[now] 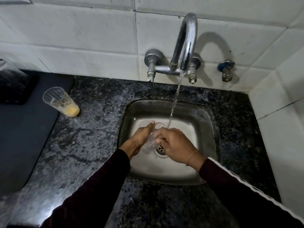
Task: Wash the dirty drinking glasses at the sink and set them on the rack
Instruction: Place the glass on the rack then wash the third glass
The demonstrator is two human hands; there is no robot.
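both hands grip clear glass (pixel 153 139) over sink (pixel 209 129) – left hand (pixel 141 137) fingers wrapped, right hand (pixel 176 143) curled round it

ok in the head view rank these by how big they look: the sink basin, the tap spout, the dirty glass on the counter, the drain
1. sink basin
2. tap spout
3. dirty glass on the counter
4. drain, partly hidden by the right hand

This is apparent size only; wide-angle distortion and differing distances make true sizes unsure.
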